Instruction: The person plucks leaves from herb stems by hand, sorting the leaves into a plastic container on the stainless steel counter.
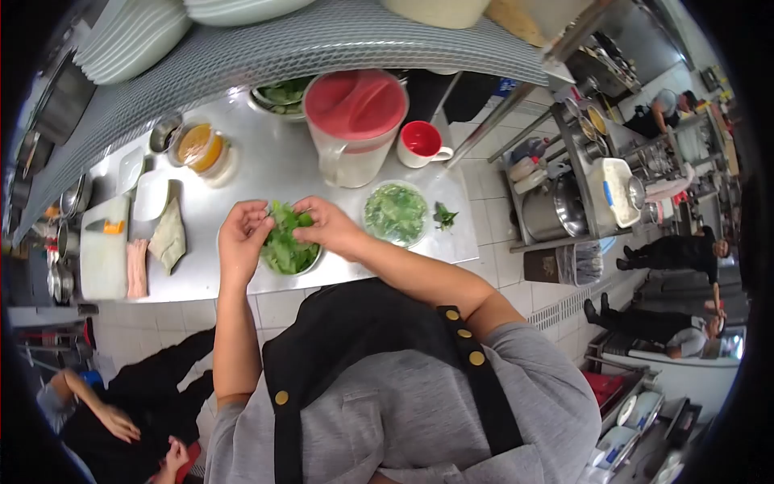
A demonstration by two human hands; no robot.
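Note:
Green leaves (288, 252) fill a small bowl at the front edge of the steel table, with both my hands above it. My left hand (245, 234) is at the bowl's left side, its fingers pinched on a leaf. From the right, my right hand (324, 226) pinches leafy greens between thumb and fingers. A clear bowl of chopped greens in liquid (396, 213) stands right of my hands, and a small green sprig (444, 215) lies beside it. Behind them are a pitcher with a red lid (355, 105) and a red-and-white cup (422, 144).
A cutting board (115, 258), folded cloths (168, 238), white dishes (151, 195) and an orange container (199, 147) occupy the table's left. A mesh shelf (322, 40) with plates hangs overhead. One person (137, 419) stands at lower left; others are at right.

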